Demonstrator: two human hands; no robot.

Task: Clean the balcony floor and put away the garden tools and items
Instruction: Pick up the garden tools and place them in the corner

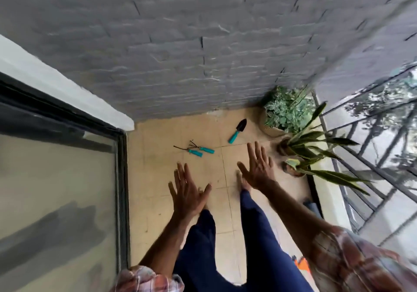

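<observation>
Three small garden tools with teal handles lie on the beige tiled balcony floor [158, 201]. A black trowel [237, 130] lies near the far wall. A hand rake [204, 148] and a thin fork tool [191, 151] lie side by side to its left. My left hand [188, 192] and my right hand [259, 167] are both stretched out in front of me, fingers straight and spread, holding nothing. Both hover above the floor, nearer to me than the tools.
A grey brick wall [203, 54] closes the far end. A glass sliding door [56, 190] runs along the left. Three potted plants [286, 113] stand in the right corner beside a metal railing [372, 156]. My legs in blue trousers [255, 235] stand on the tiles.
</observation>
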